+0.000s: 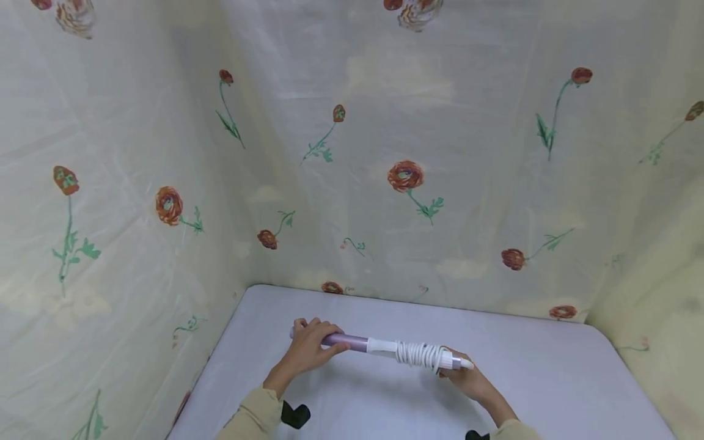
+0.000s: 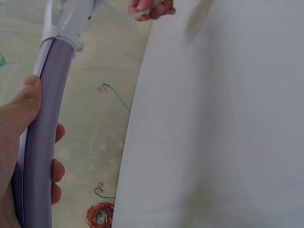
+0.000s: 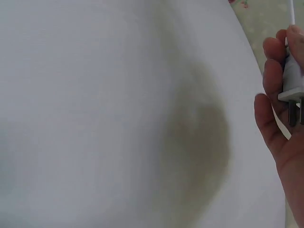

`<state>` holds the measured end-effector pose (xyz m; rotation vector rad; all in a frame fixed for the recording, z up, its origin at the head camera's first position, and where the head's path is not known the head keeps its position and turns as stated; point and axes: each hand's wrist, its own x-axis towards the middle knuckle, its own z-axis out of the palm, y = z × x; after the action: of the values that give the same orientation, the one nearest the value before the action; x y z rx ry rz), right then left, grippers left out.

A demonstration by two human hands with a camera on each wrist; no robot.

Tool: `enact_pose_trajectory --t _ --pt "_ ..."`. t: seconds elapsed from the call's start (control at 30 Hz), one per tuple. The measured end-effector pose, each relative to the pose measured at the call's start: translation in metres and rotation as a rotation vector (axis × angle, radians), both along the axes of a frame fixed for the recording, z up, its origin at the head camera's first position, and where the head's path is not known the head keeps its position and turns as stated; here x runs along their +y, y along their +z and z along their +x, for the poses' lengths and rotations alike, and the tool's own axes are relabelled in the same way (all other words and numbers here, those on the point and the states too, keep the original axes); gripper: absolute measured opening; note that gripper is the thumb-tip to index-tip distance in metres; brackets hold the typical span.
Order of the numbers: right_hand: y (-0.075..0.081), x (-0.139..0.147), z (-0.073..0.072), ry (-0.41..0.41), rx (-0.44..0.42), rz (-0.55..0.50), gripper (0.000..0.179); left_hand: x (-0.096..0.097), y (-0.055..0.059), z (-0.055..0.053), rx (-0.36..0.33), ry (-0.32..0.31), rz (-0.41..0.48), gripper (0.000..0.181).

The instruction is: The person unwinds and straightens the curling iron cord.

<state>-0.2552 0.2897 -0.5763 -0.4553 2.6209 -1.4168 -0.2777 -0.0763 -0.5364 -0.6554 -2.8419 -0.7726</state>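
Observation:
A curling iron with a purple barrel [image 1: 352, 342] and a white handle is held level above the white table. My left hand [image 1: 313, 345] grips the barrel, thumb along one side and fingers round the other, as the left wrist view shows. White cord [image 1: 419, 354] is wound in several turns round the handle. At the handle end is my right hand [image 1: 464, 376], partly hidden behind the iron in the head view. In the right wrist view its fingers and thumb hold the white two-pin plug [image 3: 293, 78], prongs pointing toward the wrist.
The white table [image 1: 363, 406] has rounded far corners and lies under both hands. Pale cloth with printed red flowers [image 1: 406, 176] hangs behind it and at both sides. Dark straps [image 1: 295, 415] show near the sleeves.

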Motion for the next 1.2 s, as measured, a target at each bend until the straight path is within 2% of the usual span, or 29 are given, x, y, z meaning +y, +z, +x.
enact_pose_trajectory --t 0.13,0.23,0.33,0.5,0.57,0.7,0.9,1.0,1.2 --pt "-0.012 -0.011 0.005 -0.121 -0.077 0.027 0.021 0.000 0.000 0.000 0.027 0.015 0.027 0.041" --pt "-0.019 -0.019 0.008 -0.130 -0.046 0.026 0.026 0.000 0.001 -0.001 0.061 0.035 0.053 0.041" --pt "-0.024 -0.025 0.012 -0.088 0.055 0.056 0.023 0.001 0.001 -0.002 0.095 0.055 0.062 0.039" --pt "-0.030 -0.038 0.020 0.032 0.371 0.154 0.014 0.003 0.002 -0.003 0.122 0.082 0.063 0.039" --pt "-0.032 -0.045 0.023 0.056 0.420 0.161 0.014 0.004 0.003 -0.002 0.122 0.095 0.062 0.040" --pt "-0.033 -0.056 0.029 0.054 0.342 0.121 0.014 0.007 0.002 -0.002 0.110 0.116 0.063 0.040" --pt "-0.029 -0.070 0.039 -0.052 0.175 0.097 0.017 0.009 0.004 -0.002 0.102 0.154 0.048 0.039" --pt "-0.024 -0.076 0.043 -0.117 0.083 0.084 0.024 0.009 0.005 -0.003 0.106 0.161 0.045 0.039" --pt "-0.017 -0.085 0.051 -0.236 0.019 0.073 0.044 0.011 0.003 -0.004 0.148 0.138 0.046 0.040"
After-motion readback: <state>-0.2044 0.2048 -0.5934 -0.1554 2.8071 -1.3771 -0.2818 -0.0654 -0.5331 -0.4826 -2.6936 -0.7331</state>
